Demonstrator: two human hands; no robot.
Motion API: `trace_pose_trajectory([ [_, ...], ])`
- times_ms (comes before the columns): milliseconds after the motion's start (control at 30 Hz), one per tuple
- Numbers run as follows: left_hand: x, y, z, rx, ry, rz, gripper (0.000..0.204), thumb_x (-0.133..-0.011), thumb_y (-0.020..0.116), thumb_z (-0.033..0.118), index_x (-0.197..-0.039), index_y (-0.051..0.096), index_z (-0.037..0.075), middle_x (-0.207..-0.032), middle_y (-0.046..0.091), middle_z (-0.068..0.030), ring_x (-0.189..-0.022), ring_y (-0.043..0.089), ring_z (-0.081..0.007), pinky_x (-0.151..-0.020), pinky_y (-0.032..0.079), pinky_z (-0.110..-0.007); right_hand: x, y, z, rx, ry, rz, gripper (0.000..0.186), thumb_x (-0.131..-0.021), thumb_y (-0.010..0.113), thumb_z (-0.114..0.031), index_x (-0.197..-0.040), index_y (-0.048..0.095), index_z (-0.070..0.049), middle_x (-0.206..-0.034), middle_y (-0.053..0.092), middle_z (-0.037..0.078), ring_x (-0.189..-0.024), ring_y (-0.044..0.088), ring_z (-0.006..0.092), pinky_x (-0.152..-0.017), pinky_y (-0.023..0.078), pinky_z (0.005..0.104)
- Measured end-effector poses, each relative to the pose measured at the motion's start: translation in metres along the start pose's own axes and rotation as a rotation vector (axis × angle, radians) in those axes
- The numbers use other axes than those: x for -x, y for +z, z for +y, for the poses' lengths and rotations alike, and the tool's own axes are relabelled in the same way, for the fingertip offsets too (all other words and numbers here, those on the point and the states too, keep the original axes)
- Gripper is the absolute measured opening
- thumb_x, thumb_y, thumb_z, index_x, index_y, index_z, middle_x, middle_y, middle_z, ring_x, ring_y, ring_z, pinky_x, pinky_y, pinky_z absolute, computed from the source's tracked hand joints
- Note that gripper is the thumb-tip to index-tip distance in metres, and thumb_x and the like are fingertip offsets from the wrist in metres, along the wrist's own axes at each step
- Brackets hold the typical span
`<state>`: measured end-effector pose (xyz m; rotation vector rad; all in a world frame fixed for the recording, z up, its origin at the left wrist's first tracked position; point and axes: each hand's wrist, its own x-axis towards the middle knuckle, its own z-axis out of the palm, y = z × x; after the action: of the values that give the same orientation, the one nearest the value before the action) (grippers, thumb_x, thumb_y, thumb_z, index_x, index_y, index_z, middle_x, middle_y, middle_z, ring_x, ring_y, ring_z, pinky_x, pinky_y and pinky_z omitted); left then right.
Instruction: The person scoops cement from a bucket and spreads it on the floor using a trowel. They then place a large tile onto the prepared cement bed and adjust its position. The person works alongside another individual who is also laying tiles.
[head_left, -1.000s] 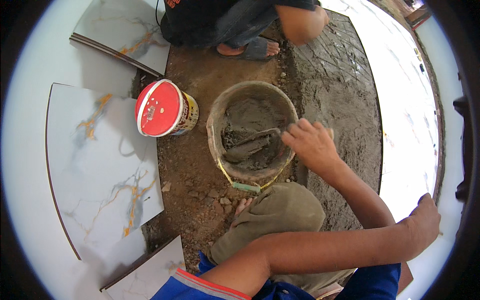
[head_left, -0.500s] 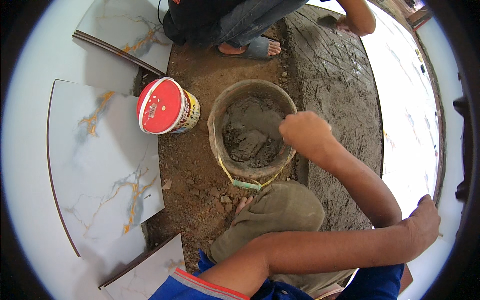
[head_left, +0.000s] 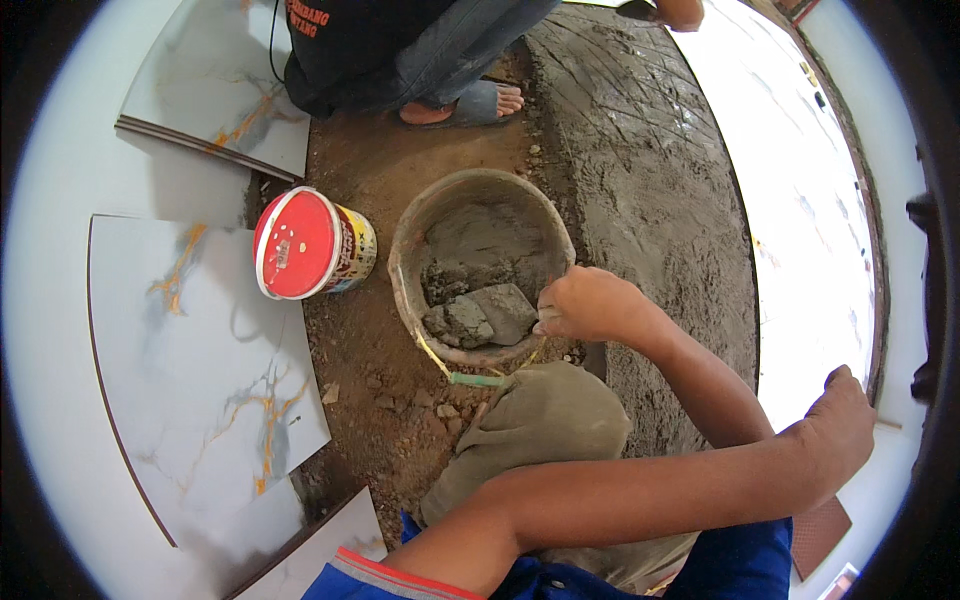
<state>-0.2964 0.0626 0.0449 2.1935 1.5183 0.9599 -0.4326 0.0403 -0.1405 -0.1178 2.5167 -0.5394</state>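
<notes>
My right hand [head_left: 592, 303] is at the near rim of a mortar-caked bucket [head_left: 412, 232] and grips a trowel [head_left: 505, 310]. The trowel's blade lies inside the bucket, loaded with wet grey mortar [head_left: 462, 322]. My left arm crosses in front of my body to the right. My left hand [head_left: 835, 432] is planted on the white tiled floor [head_left: 815, 270] there and holds nothing. My bent knee [head_left: 545, 420] in olive trousers sits just below the bucket.
A small paint pail with a red lid [head_left: 298, 245] stands left of the bucket on bare brown earth [head_left: 380, 400]. Marbled white tiles [head_left: 200, 360] lie to the left. A combed grey mortar bed [head_left: 660, 190] runs at right. Another person squats beyond, a bare foot [head_left: 462, 105] showing.
My right hand has moved from the bucket's far right side down to its near rim, with mortar now on the trowel. The other person's hand has moved away up the mortar bed.
</notes>
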Motion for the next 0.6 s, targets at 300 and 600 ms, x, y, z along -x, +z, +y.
trace_pose_trajectory([
  [300, 0.002, 0.001, -0.005, 0.004, 0.038, -0.112, 0.025, -0.087, 0.073, 0.024, -0.109, 0.079, 0.014, -0.101, 0.073, -0.0011, -0.096, 0.066, -0.0194, -0.079, 0.040, -0.038, 0.040, 0.023, 0.017, -0.388, 0.125, 0.236, 0.034, -0.089, 0.072, -0.035, -0.104, 0.073, -0.005, -0.087, 0.072, 0.019, -0.081, 0.069, 0.0368, -0.075, 0.055, 0.0458],
  [600, -0.002, -0.002, -0.015, 0.028, 0.055, -0.125, 0.022, -0.087, 0.072, 0.022, -0.106, 0.079, 0.014, -0.101, 0.073, -0.0004, -0.095, 0.067, -0.0184, -0.077, 0.042, -0.038, 0.086, 0.034, 0.043, -0.943, 0.422, 0.358, 0.046, -0.097, 0.062, -0.037, -0.116, 0.068, 0.004, -0.093, 0.071, 0.011, -0.086, 0.065, 0.0214, -0.081, 0.053, 0.0393],
])
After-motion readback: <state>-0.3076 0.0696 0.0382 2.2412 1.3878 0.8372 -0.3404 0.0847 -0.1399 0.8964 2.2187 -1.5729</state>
